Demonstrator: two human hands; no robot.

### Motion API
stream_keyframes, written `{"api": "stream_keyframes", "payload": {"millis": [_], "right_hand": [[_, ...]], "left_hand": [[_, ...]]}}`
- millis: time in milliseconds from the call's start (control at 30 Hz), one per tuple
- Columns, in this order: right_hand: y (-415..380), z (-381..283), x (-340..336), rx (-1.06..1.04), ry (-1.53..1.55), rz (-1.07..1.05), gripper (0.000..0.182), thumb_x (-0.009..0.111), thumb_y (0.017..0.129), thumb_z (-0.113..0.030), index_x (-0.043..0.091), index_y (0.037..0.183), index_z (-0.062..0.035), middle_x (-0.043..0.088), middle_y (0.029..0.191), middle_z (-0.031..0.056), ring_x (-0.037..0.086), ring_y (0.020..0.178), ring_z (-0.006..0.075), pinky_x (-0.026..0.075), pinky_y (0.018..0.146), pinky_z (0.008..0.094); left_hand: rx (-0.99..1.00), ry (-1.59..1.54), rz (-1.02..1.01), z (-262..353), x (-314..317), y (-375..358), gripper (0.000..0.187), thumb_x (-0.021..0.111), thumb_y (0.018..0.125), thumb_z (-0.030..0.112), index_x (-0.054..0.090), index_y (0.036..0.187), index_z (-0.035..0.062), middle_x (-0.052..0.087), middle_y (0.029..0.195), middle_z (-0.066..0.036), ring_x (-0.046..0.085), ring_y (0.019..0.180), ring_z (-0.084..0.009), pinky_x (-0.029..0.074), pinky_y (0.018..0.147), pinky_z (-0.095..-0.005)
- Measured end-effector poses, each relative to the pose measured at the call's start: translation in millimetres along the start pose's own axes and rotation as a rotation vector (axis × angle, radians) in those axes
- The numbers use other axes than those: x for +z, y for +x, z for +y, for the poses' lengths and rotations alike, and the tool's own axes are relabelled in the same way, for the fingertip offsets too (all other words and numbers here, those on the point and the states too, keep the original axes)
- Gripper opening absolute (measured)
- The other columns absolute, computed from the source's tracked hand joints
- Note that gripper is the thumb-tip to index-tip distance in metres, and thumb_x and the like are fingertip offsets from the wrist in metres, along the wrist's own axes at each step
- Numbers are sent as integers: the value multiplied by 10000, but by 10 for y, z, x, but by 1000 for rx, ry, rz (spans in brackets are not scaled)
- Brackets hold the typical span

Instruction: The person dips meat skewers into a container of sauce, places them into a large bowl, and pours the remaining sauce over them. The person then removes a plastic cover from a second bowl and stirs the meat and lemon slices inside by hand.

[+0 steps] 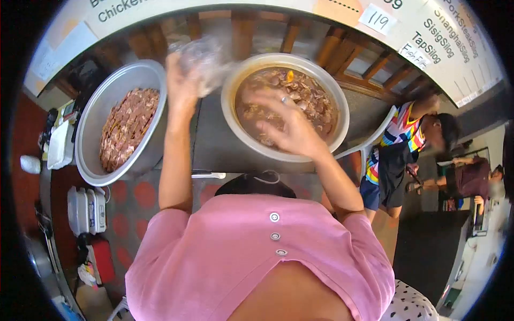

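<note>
A clear plastic bag is in my left hand, raised between two large metal basins. Over the right basin, my right hand is spread with its fingers apart, above or just at the sauce. That basin holds meat pieces in brown liquid, with an orange piece near the far side. The left basin is tilted in view and holds a heap of sliced meat without visible liquid.
A knife lies at the counter's near edge. White containers stand at the left. On the right are a chair, one person close by and another person farther off. Menu boards hang beyond the wooden slats.
</note>
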State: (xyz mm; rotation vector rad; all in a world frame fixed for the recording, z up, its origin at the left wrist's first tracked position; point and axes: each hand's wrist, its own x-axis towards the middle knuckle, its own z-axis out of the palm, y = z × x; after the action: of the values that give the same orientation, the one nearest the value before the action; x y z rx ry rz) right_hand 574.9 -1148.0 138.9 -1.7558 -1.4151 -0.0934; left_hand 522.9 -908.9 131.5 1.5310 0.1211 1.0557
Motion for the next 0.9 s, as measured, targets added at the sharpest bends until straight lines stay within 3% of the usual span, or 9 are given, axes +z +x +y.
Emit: {"api": "stream_keyframes", "payload": {"millis": [133,200,267,400,467,500,667,700,900], "right_hand": [[-307,-30,-74,141,59,5,373,643,775,-94,564,1138,-59,500,1199,149,464,1130,318,358,963,393],[-487,21,-116,241,70,125,334,644,773,-86,587,1100,-55,525,1182,145,478,1120,314,367,955,399],[-631,14,-188,263,10,202,300,639,772,-78,603,1069,-47,550,1155,145,490,1112,312,373,948,401],[-946,70,-313,383,-76,359,269,619,773,-62,613,1041,-39,556,1124,157,497,1084,319,371,953,394],[-1015,40,-340,450,-300,475,267,618,768,-56,606,1034,-32,543,1129,159,478,1101,320,372,951,394],[-1112,185,-318,474,-417,536,279,621,763,-56,596,1041,-39,530,1141,158,458,1120,321,373,947,387],[-1537,919,3,887,-867,594,465,516,853,-248,419,1284,-103,294,1364,239,255,1264,435,169,1034,574],[-1550,931,-28,1002,-596,598,524,479,869,-304,348,1343,-123,242,1394,250,196,1300,433,156,1039,580],[-1530,873,-28,948,-545,639,611,486,867,-270,241,1391,-70,220,1412,269,239,1293,437,207,1051,515]], "left_hand": [[50,154,91,-317,-328,-48,427,594,776,6,406,1158,0,503,1070,-116,509,988,-199,416,871,-315],[66,476,87,-632,-425,-104,449,569,780,-7,372,1184,-6,503,1059,-133,507,998,-228,391,899,-334],[-34,434,18,-1135,-527,-200,431,586,744,-11,420,1142,-9,508,1071,-177,504,1016,-292,384,905,-363],[-130,828,-188,-1322,-445,-386,300,598,666,-17,532,959,-30,505,1010,-234,495,999,-387,395,875,-428],[127,889,-182,-1521,-402,-469,222,590,688,-13,538,904,-18,505,893,-203,511,926,-373,399,839,-424],[113,927,-225,-1539,-350,-506,257,582,684,-19,539,938,-19,513,918,-210,510,956,-377,397,848,-437],[48,940,-392,-2079,-348,-863,304,541,719,31,539,1022,12,514,1088,-237,509,998,-425,416,844,-463],[56,972,-378,-2075,-335,-891,306,536,723,37,539,1027,7,520,1084,-240,511,1002,-423,420,850,-460],[150,1028,-272,-2274,-406,-923,302,528,733,38,531,1028,-26,532,1072,-271,510,1019,-427,419,858,-450]]}}
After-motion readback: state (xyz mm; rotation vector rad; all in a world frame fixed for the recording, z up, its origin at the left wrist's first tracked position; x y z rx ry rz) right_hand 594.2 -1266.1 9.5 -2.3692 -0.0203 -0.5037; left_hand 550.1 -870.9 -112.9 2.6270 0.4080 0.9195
